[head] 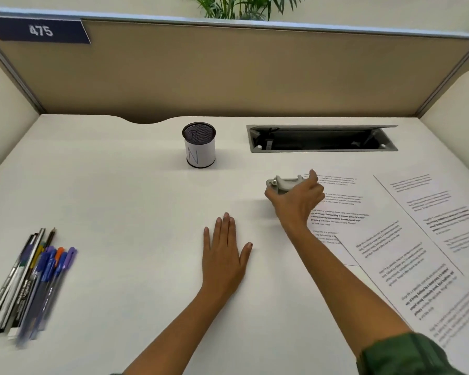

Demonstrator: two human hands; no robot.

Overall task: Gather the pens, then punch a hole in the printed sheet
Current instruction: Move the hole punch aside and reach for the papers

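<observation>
Pens (33, 280): they are lying bunched in one loose bundle at the near left of the tabletop (119, 198), side by side and pointing the same way, which reads to me as the gathering part being done; they are blurred, so I cannot count them

Pen cup (199, 145): it is standing upright towards the back, well apart from the bundle, with a paper label round it; I cannot tell whether anything is sitting inside its mesh

Left hand (224, 255): it is lying flat on the bare tabletop, palm down and fingers spread, grasping nothing; it seems to be steadying the person while the other arm reaches

Right hand (295, 197): it is reaching forward and curling its grip over the grey hole punch (284, 183), thumb on the near side and fingers over the far end; it looks clenched on the punch, though whether the punch is lifting off the surface I cannot tell

Printed sheet (336, 207): it is lying flat just to the right of the grip, its left edge running under the hand and right beside the punch, so the paper is already within reach of the tool

Other sheets (406, 269): two more printed pages are overlapping it further right and nearer, fanned at an angle

Step in hand: I judge the punching is only beginning, as the sheet is not yet sitting in the slot of the punch
</observation>
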